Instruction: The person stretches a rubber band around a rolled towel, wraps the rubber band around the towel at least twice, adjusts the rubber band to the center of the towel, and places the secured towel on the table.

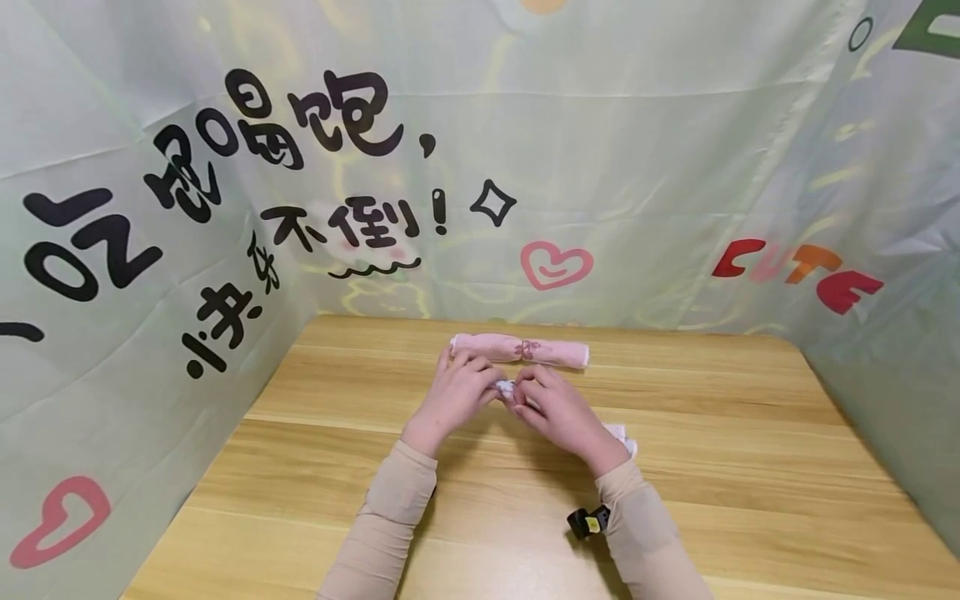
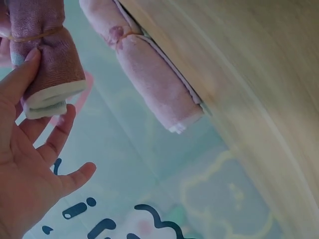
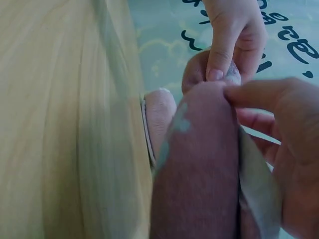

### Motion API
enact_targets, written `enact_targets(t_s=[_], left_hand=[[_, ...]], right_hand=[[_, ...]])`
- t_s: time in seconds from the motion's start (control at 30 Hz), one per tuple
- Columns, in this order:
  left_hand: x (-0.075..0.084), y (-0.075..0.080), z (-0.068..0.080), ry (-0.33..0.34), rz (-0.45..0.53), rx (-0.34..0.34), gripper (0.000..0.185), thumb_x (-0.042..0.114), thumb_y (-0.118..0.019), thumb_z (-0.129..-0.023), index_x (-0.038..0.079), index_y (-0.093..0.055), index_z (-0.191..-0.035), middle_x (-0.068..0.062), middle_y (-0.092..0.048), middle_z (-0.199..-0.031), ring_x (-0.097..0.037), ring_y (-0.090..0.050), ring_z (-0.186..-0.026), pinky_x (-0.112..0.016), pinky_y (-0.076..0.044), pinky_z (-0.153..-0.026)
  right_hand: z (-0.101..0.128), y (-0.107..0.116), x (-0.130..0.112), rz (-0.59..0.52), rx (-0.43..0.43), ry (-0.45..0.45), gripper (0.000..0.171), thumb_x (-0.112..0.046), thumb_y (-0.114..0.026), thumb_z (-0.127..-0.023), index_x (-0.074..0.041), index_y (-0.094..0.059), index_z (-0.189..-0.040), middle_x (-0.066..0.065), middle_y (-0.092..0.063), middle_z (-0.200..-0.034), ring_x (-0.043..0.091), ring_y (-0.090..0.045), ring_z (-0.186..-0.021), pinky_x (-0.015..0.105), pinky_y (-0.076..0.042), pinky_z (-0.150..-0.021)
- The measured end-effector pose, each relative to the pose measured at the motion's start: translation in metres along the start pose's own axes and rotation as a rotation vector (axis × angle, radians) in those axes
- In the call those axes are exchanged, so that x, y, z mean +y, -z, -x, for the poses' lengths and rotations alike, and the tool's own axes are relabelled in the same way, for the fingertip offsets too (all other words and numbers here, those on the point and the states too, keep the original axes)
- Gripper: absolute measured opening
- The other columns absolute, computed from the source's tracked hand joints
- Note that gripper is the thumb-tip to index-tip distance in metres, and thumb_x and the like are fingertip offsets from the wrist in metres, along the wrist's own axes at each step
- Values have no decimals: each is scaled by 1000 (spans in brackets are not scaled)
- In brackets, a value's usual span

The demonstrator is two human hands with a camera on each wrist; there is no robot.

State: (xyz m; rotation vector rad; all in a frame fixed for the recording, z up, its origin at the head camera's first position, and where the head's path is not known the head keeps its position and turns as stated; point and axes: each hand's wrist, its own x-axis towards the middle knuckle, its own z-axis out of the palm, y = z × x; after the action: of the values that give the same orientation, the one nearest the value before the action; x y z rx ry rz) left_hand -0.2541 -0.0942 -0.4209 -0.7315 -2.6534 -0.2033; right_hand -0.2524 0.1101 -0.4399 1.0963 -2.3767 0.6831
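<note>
A light wooden table (image 1: pixel 750 433) is standing in the corner, its planks running left to right with the grain showing clearly. A pink rolled towel (image 1: pixel 519 349) is lying directly on it near the far edge, stretched out sideways, tied round its middle with a small bow. Closer in, a second rolled cloth (image 1: pixel 622 435) is lying on the boards, mostly hidden under the person's hands, just beside the first roll.
</note>
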Motion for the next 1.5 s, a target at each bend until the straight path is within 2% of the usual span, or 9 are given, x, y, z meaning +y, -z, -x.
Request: enact_targets(t_s=[0.1,0.33,0.53,0.73,0.83,0.97,1.1,1.37,1.5], left_hand=[[-3,3,0,11,19,-28,19,35,-66,-91,28,-72,-107,8,-68,-108,-18,-52,-116,-63,-21,-115],[-10,9,1,38,70,-71,22,37,-64,-92,26,-72,-109,7,-69,-114,-21,-52,-119,-65,-18,-114],[-12,13,0,69,92,-127,25,37,-61,-95,22,-72,-112,4,-69,-116,-22,-51,-124,-63,-21,-115],[-15,13,-1,100,126,-158,30,39,-57,-97,18,-70,-115,0,-68,-115,-24,-50,-127,-63,-24,-114],[-15,13,-2,105,144,-175,31,40,-56,-97,19,-70,-117,0,-67,-113,-24,-50,-128,-64,-23,-114],[-14,14,-2,111,185,-192,31,39,-55,-98,18,-69,-117,-1,-67,-112,-25,-50,-128,-64,-22,-114],[-14,15,-2,109,213,-230,31,36,-54,-99,15,-70,-115,-3,-67,-119,-26,-49,-130,-64,-22,-115],[-17,14,-2,84,226,-273,29,36,-54,-99,16,-70,-111,-1,-68,-122,-26,-50,-128,-63,-23,-114],[-17,14,-2,68,221,-289,27,37,-54,-99,16,-70,-106,-1,-68,-119,-25,-51,-126,-63,-27,-113]], right_hand=[[0,2,0,-26,-57,-3,13,-17,-72,-87,-18,-60,-80,1,-58,-105,16,-52,-93,34,-47,-79],[4,14,-1,12,-174,-102,13,-29,-71,-88,-26,-60,-80,-2,-56,-106,15,-49,-94,33,-42,-77],[5,17,2,39,-130,-107,10,-30,-73,-86,-23,-66,-87,2,-60,-110,21,-54,-105,42,-47,-87],[2,14,0,27,-2,-48,9,-17,-74,-84,-17,-71,-93,6,-61,-113,25,-56,-106,47,-48,-90],[0,8,-5,31,21,-14,15,-18,-75,-83,-17,-73,-98,8,-61,-118,27,-57,-108,49,-48,-91],[-2,3,-11,84,-18,-24,23,-20,-75,-84,-23,-73,-106,8,-61,-122,29,-56,-114,54,-47,-93],[-2,1,-17,141,-70,-52,23,-23,-74,-85,-24,-72,-108,8,-62,-123,30,-58,-115,56,-49,-92],[-4,-2,-23,203,-106,-57,24,-22,-73,-86,-21,-69,-109,2,-63,-114,24,-61,-105,43,-55,-80],[-3,-4,-24,226,-117,-70,19,-20,-76,-83,-21,-67,-99,2,-63,-112,23,-61,-103,41,-56,-79]])
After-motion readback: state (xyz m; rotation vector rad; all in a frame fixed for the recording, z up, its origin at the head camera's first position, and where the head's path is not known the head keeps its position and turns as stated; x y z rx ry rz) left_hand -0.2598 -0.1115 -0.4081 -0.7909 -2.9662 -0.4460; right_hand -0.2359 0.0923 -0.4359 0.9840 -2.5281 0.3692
